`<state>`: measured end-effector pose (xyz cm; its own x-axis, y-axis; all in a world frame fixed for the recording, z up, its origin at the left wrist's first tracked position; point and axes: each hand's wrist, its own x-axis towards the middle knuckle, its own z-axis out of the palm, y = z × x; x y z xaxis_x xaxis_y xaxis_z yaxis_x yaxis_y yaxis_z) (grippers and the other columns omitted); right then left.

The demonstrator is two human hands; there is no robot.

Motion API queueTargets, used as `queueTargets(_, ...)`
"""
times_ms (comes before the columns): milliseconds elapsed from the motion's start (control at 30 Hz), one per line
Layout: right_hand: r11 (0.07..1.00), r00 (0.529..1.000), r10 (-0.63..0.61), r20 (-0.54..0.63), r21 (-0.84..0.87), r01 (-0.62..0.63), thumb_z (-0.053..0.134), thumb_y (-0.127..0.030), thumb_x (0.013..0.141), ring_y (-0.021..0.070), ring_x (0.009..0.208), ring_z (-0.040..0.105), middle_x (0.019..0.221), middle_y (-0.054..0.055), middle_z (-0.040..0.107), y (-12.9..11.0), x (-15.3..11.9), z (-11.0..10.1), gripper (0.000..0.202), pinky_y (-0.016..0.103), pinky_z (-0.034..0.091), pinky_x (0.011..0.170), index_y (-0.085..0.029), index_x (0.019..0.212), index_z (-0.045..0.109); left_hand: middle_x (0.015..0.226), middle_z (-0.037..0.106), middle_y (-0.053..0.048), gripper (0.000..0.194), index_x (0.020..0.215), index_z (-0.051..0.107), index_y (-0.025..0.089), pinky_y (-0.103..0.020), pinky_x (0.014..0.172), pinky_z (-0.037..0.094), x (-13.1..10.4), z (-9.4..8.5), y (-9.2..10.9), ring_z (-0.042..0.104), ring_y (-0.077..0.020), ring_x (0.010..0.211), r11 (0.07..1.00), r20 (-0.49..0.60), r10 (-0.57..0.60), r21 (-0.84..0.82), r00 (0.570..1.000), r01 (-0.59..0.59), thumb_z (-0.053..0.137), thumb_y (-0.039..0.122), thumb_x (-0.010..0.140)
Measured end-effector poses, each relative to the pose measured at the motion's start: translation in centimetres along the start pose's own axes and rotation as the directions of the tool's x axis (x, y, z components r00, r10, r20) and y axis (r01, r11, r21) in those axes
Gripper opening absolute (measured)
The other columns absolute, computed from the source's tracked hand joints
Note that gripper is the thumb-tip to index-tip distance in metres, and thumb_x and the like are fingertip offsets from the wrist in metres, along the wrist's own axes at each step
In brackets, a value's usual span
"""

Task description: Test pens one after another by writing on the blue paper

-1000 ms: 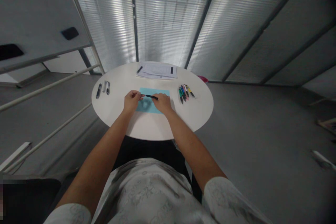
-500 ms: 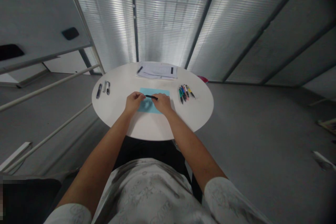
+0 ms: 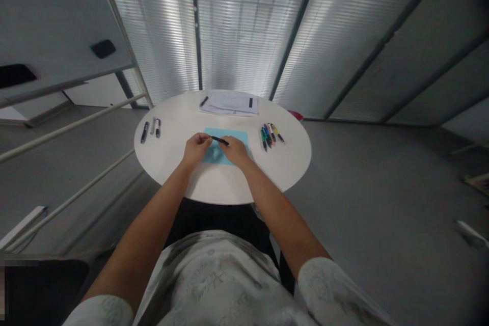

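Note:
A black pen (image 3: 219,140) is held between my two hands, above a light blue sheet (image 3: 229,157) on the round white table (image 3: 217,188). My left hand (image 3: 197,146) is closed, its fingertips pinching the pen's left end. The right end is gripped by my right hand (image 3: 235,150), with its fingers curled round it. Both hands hover over the sheet and hide parts of its left and right sides.
Several coloured pens (image 3: 270,135) lie on the right of the table, and dark and white pens (image 3: 144,132) on the left. Papers (image 3: 229,103) lie at the far edge. A whiteboard frame (image 3: 72,125) stands at the left.
My left hand's fingertips have come closer to the pen's left end and the pen has shifted slightly left. Little else differs.

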<state>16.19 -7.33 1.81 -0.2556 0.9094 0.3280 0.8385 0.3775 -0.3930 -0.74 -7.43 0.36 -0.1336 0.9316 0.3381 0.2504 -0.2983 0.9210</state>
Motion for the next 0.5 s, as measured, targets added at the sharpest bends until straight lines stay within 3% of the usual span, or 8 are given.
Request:
queueTargets(100,1.0,0.999,0.028,-0.031,0.002,-0.028,0.045,-0.036,0.095,0.0173,0.092,0.061,0.1,0.003,0.069,0.1,0.1,0.1,0.025,0.026,0.041,0.078,-0.026,0.105,0.066,0.095,0.064,-0.007,0.03,0.103,0.064,0.021,-0.038,0.082,0.044,-0.5,-0.1,0.7,0.057,-0.0222,0.088,0.943,-0.091,0.061,0.331,0.994,-0.027,0.058,0.027,0.074)
queueTargets(200,0.998,0.997,0.066,-0.051,-0.017,-0.067,0.045,-0.037,0.095,0.018,0.091,0.061,0.099,0.003,0.069,0.2,0.2,0.2,0.025,0.027,0.041,0.077,-0.025,0.103,0.066,0.114,0.057,-0.013,0.035,0.109,0.064,0.022,-0.046,0.093,0.037,-1.1,-0.1,1.5,0.05,-0.031,0.111,0.746,-0.19,0.057,0.66,0.98,0.085,0.057,0.028,0.075)
queueTargets(333,0.994,0.995,0.095,-0.036,-0.059,-0.097,0.045,-0.037,0.095,0.0184,0.091,0.062,0.098,0.003,0.07,0.1,0.2,0.1,0.025,0.026,0.041,0.075,-0.025,0.1,0.066,0.115,0.055,-0.017,0.034,0.11,0.065,0.022,-0.049,0.094,0.034,-1.5,0.1,1.7,0.048,-0.0347,0.112,0.641,-0.117,-0.061,0.757,0.991,0.129,0.053,0.03,0.079)
queueTargets(500,0.991,0.994,0.104,0.035,-0.086,-0.1,0.044,-0.037,0.095,0.0184,0.092,0.062,0.1,0.004,0.07,-0.3,0.1,-0.1,0.025,0.026,0.041,0.074,-0.025,0.101,0.066,0.106,0.059,-0.02,0.028,0.098,0.07,0.02,-0.055,0.089,0.034,-1.1,-0.1,1.0,0.052,-0.0391,0.106,0.665,-0.055,-0.09,0.74,0.994,0.101,0.052,0.025,0.077)
